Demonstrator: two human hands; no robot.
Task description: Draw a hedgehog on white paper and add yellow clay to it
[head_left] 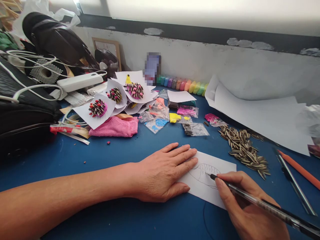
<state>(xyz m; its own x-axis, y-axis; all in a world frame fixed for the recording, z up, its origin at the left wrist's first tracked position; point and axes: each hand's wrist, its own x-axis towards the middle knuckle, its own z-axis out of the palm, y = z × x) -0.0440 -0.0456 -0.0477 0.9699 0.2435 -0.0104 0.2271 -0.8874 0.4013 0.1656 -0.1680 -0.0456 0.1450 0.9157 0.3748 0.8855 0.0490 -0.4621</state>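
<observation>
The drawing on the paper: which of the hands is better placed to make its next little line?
Probably the right hand: it holds the pen, with the tip at the drawing. The left hand rests over the edge of the paper and holds no pen.

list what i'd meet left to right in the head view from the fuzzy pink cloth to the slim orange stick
fuzzy pink cloth, bare left hand, pen-marked white rectangular paper, bare right hand, slim orange stick

Craft table [112,216] with clay packets [188,111]
</observation>
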